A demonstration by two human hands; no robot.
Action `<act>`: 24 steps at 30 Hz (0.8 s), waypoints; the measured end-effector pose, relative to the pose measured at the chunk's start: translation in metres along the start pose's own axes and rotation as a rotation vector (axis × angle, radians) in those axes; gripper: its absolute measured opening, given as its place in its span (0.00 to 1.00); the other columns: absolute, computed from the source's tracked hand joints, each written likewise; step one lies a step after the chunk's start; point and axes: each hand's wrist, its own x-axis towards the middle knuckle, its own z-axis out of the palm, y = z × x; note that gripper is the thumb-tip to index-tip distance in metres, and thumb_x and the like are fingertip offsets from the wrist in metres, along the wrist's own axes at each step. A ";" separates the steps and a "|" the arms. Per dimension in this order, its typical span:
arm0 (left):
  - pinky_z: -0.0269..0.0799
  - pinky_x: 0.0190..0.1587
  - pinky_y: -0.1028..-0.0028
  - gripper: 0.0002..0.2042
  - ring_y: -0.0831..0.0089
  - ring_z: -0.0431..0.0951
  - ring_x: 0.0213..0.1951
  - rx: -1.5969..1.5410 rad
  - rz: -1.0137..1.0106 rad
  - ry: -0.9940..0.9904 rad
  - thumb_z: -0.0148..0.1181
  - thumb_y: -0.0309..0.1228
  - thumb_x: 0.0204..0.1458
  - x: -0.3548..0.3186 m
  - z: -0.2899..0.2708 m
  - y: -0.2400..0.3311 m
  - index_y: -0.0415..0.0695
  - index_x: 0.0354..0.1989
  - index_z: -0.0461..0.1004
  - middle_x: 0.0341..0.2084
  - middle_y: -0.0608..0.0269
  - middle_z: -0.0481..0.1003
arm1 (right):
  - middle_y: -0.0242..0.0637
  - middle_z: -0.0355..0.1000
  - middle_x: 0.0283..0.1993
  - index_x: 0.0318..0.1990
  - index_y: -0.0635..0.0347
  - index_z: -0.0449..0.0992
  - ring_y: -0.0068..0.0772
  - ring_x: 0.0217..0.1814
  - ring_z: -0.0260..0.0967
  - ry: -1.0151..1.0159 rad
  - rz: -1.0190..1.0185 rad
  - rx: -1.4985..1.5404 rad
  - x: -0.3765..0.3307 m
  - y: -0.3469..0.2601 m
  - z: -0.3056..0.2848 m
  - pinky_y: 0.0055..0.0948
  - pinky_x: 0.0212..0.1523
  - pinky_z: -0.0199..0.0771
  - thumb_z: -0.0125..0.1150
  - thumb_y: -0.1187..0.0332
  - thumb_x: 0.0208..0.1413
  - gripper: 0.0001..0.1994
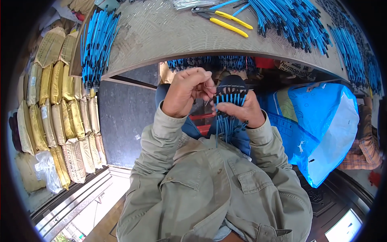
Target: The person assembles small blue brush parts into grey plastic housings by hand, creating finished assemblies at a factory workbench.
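Observation:
My right hand (244, 109) grips a bundle of blue cables with black ends (227, 117), held upright in front of my chest. My left hand (186, 92) pinches a thin metal wire loop (210, 85) right beside the top of that bundle. Both hands are below the near edge of the grey workbench (161, 36). My olive jacket sleeves rise from the lower part of the picture.
Yellow-handled pliers (225, 19) lie on the bench. Heaps of blue cables (298, 24) cover its right side, and another bunch (94, 44) lies at its left end. A blue plastic bag (322, 125) stands to my right. Stacked yellowish sacks (56, 105) fill the left.

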 end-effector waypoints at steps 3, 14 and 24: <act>0.70 0.27 0.81 0.08 0.78 0.73 0.25 -0.114 0.012 0.012 0.51 0.30 0.52 -0.005 0.002 -0.009 0.38 0.28 0.71 0.24 0.62 0.74 | 0.36 0.71 0.30 0.37 0.66 0.69 0.25 0.30 0.70 0.027 0.059 0.012 0.000 0.004 -0.006 0.22 0.31 0.72 0.57 0.80 0.44 0.10; 0.68 0.33 0.82 0.07 0.77 0.72 0.30 -0.018 0.270 0.012 0.56 0.27 0.49 -0.020 0.001 -0.016 0.37 0.34 0.74 0.28 0.61 0.73 | 0.38 0.71 0.30 0.37 0.68 0.70 0.27 0.30 0.70 -0.021 0.080 0.034 0.002 0.008 -0.011 0.25 0.31 0.73 0.57 0.78 0.44 0.10; 0.65 0.35 0.79 0.10 0.74 0.71 0.34 0.870 0.648 -0.200 0.61 0.20 0.40 -0.006 -0.004 0.030 0.38 0.34 0.76 0.29 0.61 0.72 | 0.35 0.72 0.30 0.37 0.66 0.71 0.22 0.29 0.69 -0.081 0.104 0.078 0.006 0.014 -0.008 0.20 0.30 0.70 0.59 0.76 0.44 0.10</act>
